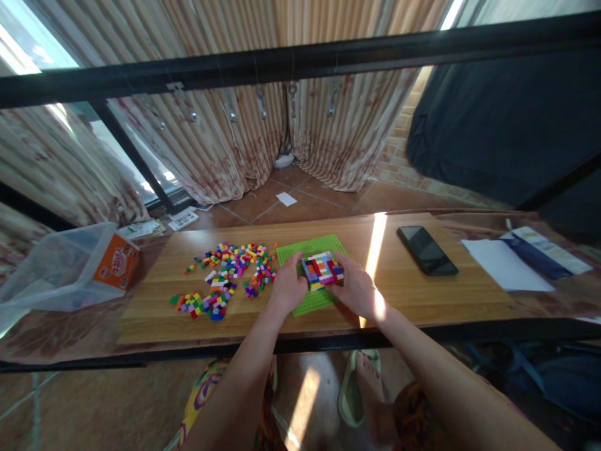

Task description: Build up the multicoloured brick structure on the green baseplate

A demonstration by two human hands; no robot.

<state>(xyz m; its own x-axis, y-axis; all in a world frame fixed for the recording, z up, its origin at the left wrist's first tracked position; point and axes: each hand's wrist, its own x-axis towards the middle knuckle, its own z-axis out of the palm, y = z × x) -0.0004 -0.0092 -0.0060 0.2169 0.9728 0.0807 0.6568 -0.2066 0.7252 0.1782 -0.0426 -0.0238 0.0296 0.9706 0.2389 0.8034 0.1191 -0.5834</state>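
A block of multicoloured toy bricks (322,269) stands on the green baseplate (313,305) on the wooden board. My left hand (290,285) holds its left side, thumb and fingers bent against it. On the right side, my right hand (355,288) grips the same brick block, fingers at the far corner and thumb near the front. The block's top shows red, white, purple, blue and orange pieces. Parts of its sides are hidden by my fingers. Left of the baseplate lie many loose bricks (239,257) in scattered heaps.
A black phone (427,250) lies to the right on the wooden board (375,307). White paper (504,264) and a blue-white packet (539,254) are farther right. A clear plastic bin (66,263) with an orange label sits at the left. A dark metal bar (300,62) crosses beyond the table.
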